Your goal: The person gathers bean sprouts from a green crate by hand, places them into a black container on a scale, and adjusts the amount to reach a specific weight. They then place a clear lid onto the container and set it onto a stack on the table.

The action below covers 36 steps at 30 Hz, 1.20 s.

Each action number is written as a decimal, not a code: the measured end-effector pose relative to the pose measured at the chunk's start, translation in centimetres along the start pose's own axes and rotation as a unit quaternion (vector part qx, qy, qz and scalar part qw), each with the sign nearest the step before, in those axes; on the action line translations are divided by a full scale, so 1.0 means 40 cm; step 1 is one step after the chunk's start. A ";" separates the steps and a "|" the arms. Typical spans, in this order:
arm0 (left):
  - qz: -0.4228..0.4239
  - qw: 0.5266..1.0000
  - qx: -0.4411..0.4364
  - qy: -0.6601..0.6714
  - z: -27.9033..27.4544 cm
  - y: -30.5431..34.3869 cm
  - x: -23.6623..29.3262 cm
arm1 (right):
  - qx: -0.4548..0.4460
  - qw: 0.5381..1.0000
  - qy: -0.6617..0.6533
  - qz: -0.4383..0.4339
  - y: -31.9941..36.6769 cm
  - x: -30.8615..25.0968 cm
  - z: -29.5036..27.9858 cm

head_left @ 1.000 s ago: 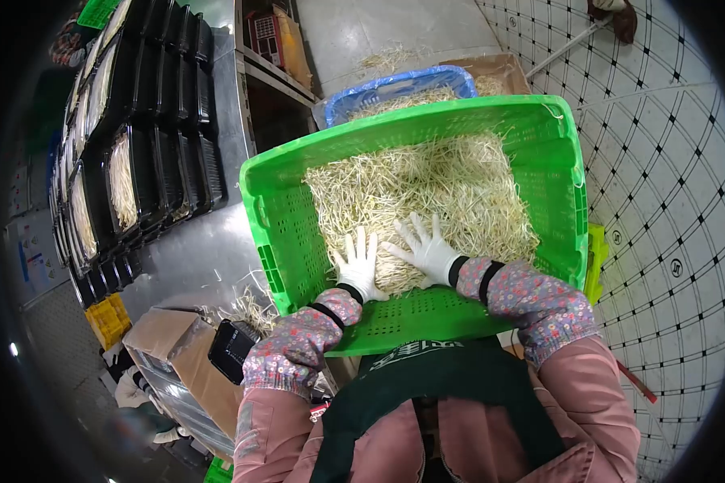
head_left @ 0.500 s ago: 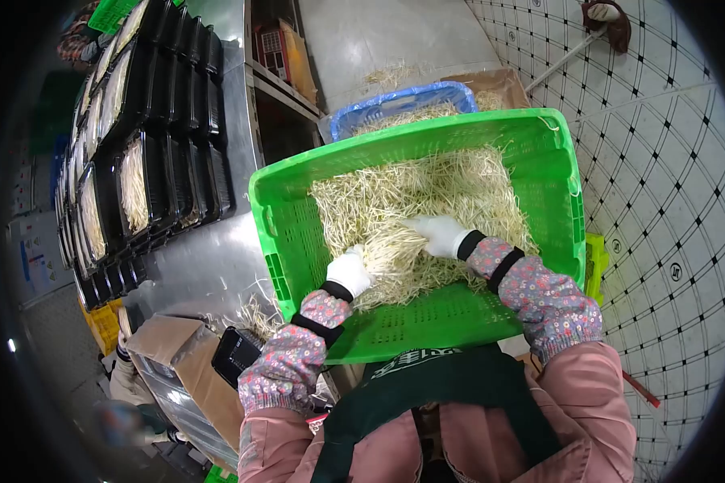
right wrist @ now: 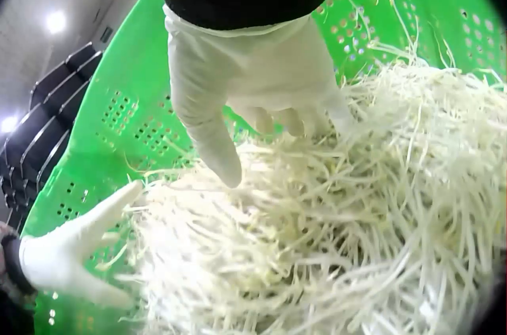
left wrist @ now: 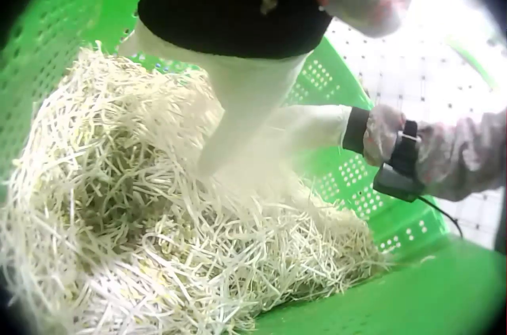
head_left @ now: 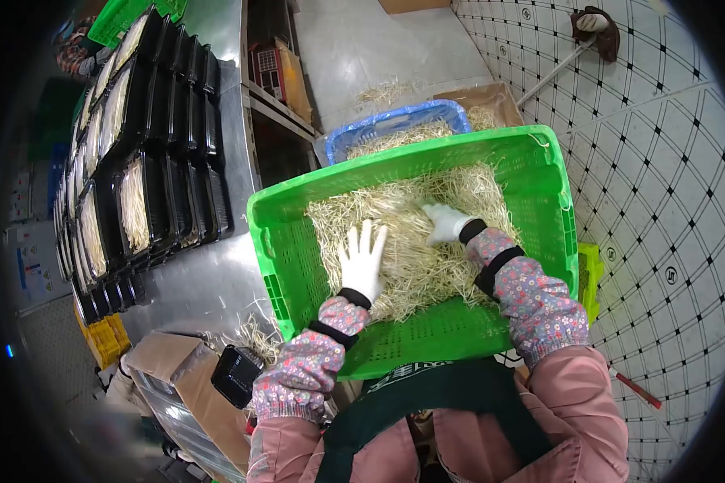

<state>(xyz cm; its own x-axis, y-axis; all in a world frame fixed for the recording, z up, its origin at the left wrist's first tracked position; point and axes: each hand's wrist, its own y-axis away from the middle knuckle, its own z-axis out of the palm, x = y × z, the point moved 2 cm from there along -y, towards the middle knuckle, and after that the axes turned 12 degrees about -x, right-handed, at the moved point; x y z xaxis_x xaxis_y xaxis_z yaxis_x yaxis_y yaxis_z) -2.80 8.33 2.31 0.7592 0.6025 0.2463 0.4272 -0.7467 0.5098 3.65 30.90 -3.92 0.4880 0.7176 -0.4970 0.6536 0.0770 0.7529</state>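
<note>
A green perforated crate (head_left: 411, 342) holds a thick bed of pale bean sprouts (head_left: 427, 278). Both hands wear white gloves. Over the left part of the sprouts, my left hand (head_left: 362, 262) lies with its fingers straight and spread. My right hand (head_left: 447, 224) is farther up and to the right, fingertips among the sprouts. In the right wrist view, the thumb of that right hand (right wrist: 245, 81) stands apart from the fingers, which bend loosely into the strands with no bunch enclosed. The sprouts between the hands are blurred by motion in the head view.
Stacked black trays (head_left: 165, 189) of sprouts stand on the metal table (head_left: 193, 274) at left. A blue basket (head_left: 395, 121) with sprouts sits behind the crate. At lower left are a cardboard box (head_left: 197, 386) and a black tray (head_left: 238, 374). Loose sprouts (head_left: 258, 338) lie beside the crate.
Both hands first lay spread on the sprouts near the crate's close side, then gathered a bunch between them. Now the bunch is loose, with the hands apart and the left fingers straightened.
</note>
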 end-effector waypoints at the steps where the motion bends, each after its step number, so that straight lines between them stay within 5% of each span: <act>1: -0.018 0.998 0.006 0.067 0.016 0.015 -0.017 | -0.010 0.999 -0.044 -0.020 -0.033 0.049 -0.006; 3: -0.042 0.976 0.046 0.206 0.065 0.038 -0.071 | -0.021 0.990 -0.136 -0.041 -0.043 0.080 -0.055; 4: -0.034 0.949 0.092 0.299 0.136 0.036 -0.121 | -0.080 0.984 -0.152 0.046 -0.053 0.085 -0.085; 5: -0.068 0.925 0.090 0.363 0.188 0.029 -0.156 | -0.021 0.984 -0.165 0.067 -0.075 0.088 -0.084; 8: -0.200 0.649 0.054 0.732 0.252 0.014 -0.150 | 0.055 0.971 -0.197 0.126 -0.114 0.031 -0.077; 10: -0.255 0.555 -0.007 0.792 0.214 0.016 -0.104 | 0.062 0.975 -0.208 0.039 -0.130 -0.042 -0.012; 12: -0.230 0.529 -0.019 0.817 0.271 0.000 -0.092 | -0.036 0.999 0.016 -0.034 -0.090 -0.128 0.030; 13: -0.232 0.527 -0.037 0.817 0.247 -0.001 -0.067 | -0.119 0.993 -0.010 0.022 -0.019 -0.181 0.010; 15: -0.231 0.522 -0.054 0.819 0.250 -0.006 -0.051 | 0.073 0.992 0.092 -0.051 0.039 -0.204 0.106; 17: -0.175 0.363 -0.061 0.913 0.321 -0.026 -0.063 | 0.142 0.976 0.149 -0.077 0.078 -0.225 0.172; 19: -0.201 0.389 -0.048 0.898 0.259 -0.011 -0.030 | 0.160 0.944 0.287 -0.034 0.091 -0.255 0.200; 22: -0.243 0.439 -0.104 0.859 0.229 0.029 -0.043 | 0.155 0.952 0.262 -0.029 0.037 -0.242 0.227; 24: -0.214 0.535 -0.083 0.813 0.140 0.075 -0.025 | 0.163 0.965 0.204 -0.037 0.005 -0.214 0.180; 26: -0.155 0.540 -0.026 0.827 0.060 0.144 -0.036 | 0.061 0.997 -0.005 -0.044 -0.022 -0.170 0.106; 28: -0.053 0.564 0.002 0.824 -0.027 0.228 -0.071 | -0.010 0.999 -0.004 0.032 -0.046 -0.129 0.040; 30: -0.038 0.631 0.136 0.762 -0.127 0.372 -0.134 | 0.010 0.997 0.071 0.040 -0.073 -0.092 0.013; 32: -0.154 0.698 0.258 0.650 -0.169 0.486 -0.192 | 0.015 0.996 0.083 0.039 -0.100 -0.096 0.010; 36: -0.253 0.635 0.528 0.504 -0.095 0.725 -0.312 | 0.022 0.993 0.107 0.045 -0.104 -0.112 0.037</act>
<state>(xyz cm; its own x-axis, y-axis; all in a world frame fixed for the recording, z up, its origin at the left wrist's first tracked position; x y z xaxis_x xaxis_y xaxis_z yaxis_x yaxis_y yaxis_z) -1.74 -19.78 17.15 -0.0796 0.3174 0.9449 0.9861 0.1635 0.0282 -0.41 26.34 -5.45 0.4150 0.8508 -0.3224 0.6392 -0.0205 0.7688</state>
